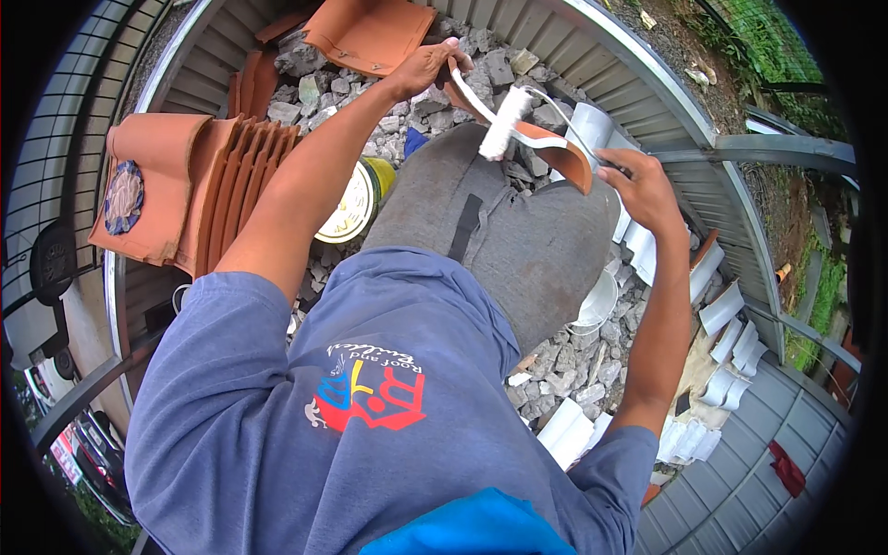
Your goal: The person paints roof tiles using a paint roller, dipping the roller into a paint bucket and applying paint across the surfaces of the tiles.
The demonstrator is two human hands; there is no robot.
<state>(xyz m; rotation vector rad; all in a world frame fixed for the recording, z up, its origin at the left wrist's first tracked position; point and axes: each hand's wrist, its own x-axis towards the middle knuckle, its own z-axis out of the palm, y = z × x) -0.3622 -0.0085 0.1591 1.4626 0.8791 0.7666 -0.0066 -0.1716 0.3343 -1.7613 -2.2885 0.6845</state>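
Note:
A curved terracotta roof tile [573,169] is held in front of me, its near edge coated white. My left hand [433,69] grips the far left end of this tile, fingers closed round it. My right hand [643,180] is closed round the handle of a paint roller, whose wire frame reaches left from the grip. The white, fluffy roller sleeve [506,124] lies over the tile's white edge near its middle; whether it presses on it I cannot tell.
Stacked unpainted tiles [217,185] stand at left, with another tile [365,35] at the far side. A yellow-and-white bucket [350,211] is by my leg, a white bucket [599,301] to the right. White-coated tiles [640,248] line the right. Broken rubble [583,370] covers the ground inside metal sheeting.

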